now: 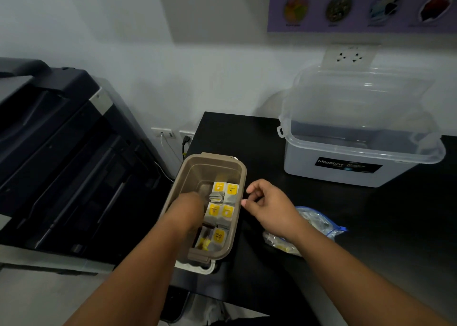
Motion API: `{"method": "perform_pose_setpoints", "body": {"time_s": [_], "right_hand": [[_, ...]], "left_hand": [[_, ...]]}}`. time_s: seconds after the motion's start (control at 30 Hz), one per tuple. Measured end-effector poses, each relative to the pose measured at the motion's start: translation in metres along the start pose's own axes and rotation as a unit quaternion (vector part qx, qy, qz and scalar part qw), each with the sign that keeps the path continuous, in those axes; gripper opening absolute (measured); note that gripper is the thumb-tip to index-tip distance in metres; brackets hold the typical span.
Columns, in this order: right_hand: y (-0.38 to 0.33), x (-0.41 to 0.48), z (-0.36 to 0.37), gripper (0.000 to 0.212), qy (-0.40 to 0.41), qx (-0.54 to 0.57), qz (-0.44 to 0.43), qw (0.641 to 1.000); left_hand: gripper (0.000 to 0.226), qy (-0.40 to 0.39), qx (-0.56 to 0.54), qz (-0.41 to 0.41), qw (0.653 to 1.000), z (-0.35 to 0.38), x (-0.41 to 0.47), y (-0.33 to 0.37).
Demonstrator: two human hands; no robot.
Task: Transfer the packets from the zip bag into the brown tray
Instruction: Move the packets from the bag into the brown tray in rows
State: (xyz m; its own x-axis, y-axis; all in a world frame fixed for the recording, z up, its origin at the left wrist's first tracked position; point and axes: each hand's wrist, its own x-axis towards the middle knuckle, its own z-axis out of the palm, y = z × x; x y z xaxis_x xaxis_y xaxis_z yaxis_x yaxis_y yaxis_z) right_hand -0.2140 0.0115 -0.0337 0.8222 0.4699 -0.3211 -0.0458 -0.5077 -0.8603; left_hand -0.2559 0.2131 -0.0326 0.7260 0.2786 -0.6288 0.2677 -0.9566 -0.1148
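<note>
Yellow-labelled tea packets (pixel 223 209) fill the brown tray (pixel 241 177) at the desk's (pixel 247 133) left edge. The left hand (pixel 188 209) reaches inside, grip hidden; the right hand (pixel 269 204) hovers empty, loosely curled, near the zip bag (pixel 319 220). Laying packets flat should save room.

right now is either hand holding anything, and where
Right hand holds nothing. Left hand reaches into the brown tray; its fingers are blurred, so cannot tell.

Both forearms are bare and extended forward. The left hand (pixel 190 208) points downward, back uppermost and blurred; its fingers cannot be made out. The right hand (pixel 268 202) is just right of it, apart, fingers loosely curled, holding nothing.
</note>
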Motion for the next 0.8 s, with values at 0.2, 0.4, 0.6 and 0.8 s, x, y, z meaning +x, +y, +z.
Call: {"method": "perform_pose_setpoints", "body": {"time_s": [0.2,0.4,0.6,0.8], "right_hand": [[0.015,-0.007,-0.042,0.011,0.023,-0.064,0.006,0.998],[0.041,-0.016,-0.08,0.017,-0.015,-0.286,0.069,0.956],[0.068,-0.022,-0.08,0.012,-0.057,-0.401,0.122,0.906],[0.082,-0.009,-0.076,0.049,-0.122,-0.449,0.181,0.866]], "left_hand": [[0.012,0.238,-0.249,0.064,0.936,-0.04,-0.024,0.022],[0.019,0.192,-0.279,0.228,0.913,-0.049,-0.049,0.097],[0.02,0.044,-0.137,0.22,0.965,-0.019,-0.018,0.167],[0.024,0.068,-0.02,0.136,0.988,0.033,0.017,0.195]]}}
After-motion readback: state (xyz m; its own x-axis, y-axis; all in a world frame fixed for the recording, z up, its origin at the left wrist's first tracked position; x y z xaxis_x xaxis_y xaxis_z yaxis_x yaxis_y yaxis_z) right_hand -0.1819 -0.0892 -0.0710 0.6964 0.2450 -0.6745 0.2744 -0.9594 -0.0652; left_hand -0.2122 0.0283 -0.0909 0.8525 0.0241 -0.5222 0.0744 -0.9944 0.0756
